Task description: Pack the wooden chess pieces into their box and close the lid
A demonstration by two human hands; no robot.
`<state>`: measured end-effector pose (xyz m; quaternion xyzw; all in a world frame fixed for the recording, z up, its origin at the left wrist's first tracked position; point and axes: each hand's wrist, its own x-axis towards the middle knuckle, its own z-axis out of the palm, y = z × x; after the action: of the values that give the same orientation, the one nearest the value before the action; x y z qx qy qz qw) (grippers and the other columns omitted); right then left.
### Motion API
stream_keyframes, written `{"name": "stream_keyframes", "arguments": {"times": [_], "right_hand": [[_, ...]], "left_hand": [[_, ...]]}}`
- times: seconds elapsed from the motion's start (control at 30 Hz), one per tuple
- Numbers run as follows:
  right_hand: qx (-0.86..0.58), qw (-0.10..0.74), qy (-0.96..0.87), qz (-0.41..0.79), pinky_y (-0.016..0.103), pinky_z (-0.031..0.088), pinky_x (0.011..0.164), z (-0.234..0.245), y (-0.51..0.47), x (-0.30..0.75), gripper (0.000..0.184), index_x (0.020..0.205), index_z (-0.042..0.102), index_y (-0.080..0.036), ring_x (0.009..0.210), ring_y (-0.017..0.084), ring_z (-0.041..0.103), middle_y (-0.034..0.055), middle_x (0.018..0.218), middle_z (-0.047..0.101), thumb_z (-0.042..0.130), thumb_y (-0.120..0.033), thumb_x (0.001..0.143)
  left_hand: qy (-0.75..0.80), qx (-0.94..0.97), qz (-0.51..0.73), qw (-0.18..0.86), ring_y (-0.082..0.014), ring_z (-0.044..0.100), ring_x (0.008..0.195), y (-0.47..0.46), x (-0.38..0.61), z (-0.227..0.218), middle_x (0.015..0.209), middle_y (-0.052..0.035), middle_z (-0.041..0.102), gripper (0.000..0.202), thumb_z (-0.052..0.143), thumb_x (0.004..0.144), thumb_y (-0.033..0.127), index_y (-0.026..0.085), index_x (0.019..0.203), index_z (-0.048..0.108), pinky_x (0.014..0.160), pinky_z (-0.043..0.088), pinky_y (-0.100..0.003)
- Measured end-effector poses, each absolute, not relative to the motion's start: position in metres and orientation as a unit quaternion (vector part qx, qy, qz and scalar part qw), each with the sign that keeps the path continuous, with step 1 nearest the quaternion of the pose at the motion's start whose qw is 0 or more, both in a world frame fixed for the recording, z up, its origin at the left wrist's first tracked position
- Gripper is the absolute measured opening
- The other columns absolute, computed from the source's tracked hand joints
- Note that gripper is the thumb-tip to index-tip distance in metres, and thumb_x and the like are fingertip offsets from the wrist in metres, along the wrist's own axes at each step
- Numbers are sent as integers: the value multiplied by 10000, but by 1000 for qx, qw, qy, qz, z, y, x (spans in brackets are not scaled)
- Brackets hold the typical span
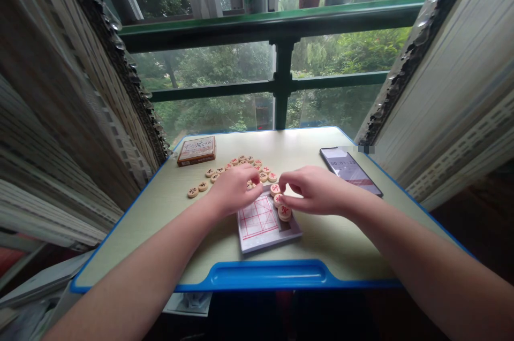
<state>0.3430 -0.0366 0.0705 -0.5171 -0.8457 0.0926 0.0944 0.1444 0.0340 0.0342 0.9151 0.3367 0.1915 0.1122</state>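
Note:
A shallow white tray (251, 244) holds a folded paper board (259, 218) with a red grid. Along its right side lie round wooden Chinese chess pieces (284, 212) with red characters. My right hand (313, 188) reaches in from the right, thumb and index finger curled around one of these pieces at the tray's edge. At the tray's far left corner, my left hand (236, 186) is closed, its fingers bent toward the thumb; whatever they grip is largely hidden. Beyond both hands spreads a loose pile of Chinese chess pieces (242, 159), with black and red characters.
A small printed box (196, 150) lies at the back left of the table (160, 239). A phone (351, 171) lies flat at the right, near my forearm. The table has a blue rim with a raised front lip (268, 274). Curtains (433, 73) hang on both sides.

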Motion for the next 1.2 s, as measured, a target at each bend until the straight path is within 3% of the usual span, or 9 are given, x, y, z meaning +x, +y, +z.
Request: {"name": "stream_keyframes", "arguments": {"times": [0.1,0.2,0.27,0.37,0.5,0.6,0.87,1.0,1.2], "right_hand": [[-548,186,-812,68,250,368,604,58,-26,345,247,886,620,-172,683,142,531,45,799,616,455,-355,868],[-563,235,-790,65,293,432,766,41,-14,345,244,1031,610,-160,870,170,568,96,1040,596,439,-240,877],[-555,248,-792,55,327,420,881,30,-8,346,291,1080,610,-148,976,185,559,114,1093,583,435,-131,849],[-521,214,-824,58,340,412,929,19,-2,347,334,1023,652,-152,1040,200,540,118,1122,594,443,-36,790],[-524,176,-832,53,342,417,929,19,1,349,294,1024,654,-141,1016,209,557,119,1102,620,465,-86,805],[-550,155,-820,35,333,429,900,24,1,353,218,925,672,-130,958,214,584,122,1046,641,486,-167,818],[-592,114,-797,22,295,451,740,35,-2,357,168,814,665,-162,843,201,601,86,897,686,547,-278,784],[-599,171,-782,27,281,448,672,34,-5,355,211,946,630,-185,777,176,602,56,900,683,574,-284,767],[-468,310,-826,51,281,484,686,35,-16,341,262,1007,585,-190,772,157,606,42,864,668,620,-240,753]], "left_hand": [[292,920,205,160,-158,550,788,42,143,29,812,-33,619,101,513,761,201,163,776,604,739,432,-286],[280,919,196,195,-133,536,719,46,143,24,782,-22,614,139,510,711,131,158,801,614,664,433,-248],[276,924,188,186,-126,526,695,46,143,24,758,-15,610,155,512,694,110,158,793,621,641,424,-237],[268,935,175,156,-128,527,704,47,142,25,752,-14,616,145,518,704,109,164,778,630,666,423,-241],[262,937,168,156,-133,559,759,50,138,27,820,-16,649,181,500,734,93,173,834,628,699,427,-242],[274,932,174,159,-137,573,776,53,135,27,846,-13,666,191,499,740,87,179,847,626,701,427,-242],[272,934,181,148,-140,569,768,56,134,25,823,-11,663,172,513,712,83,173,805,625,698,423,-246],[269,934,184,144,-145,568,771,56,134,24,821,-18,663,163,517,716,93,171,803,631,702,424,-252],[289,909,234,188,-132,578,722,51,136,28,783,-18,664,204,541,687,91,161,835,662,673,441,-238]]}}
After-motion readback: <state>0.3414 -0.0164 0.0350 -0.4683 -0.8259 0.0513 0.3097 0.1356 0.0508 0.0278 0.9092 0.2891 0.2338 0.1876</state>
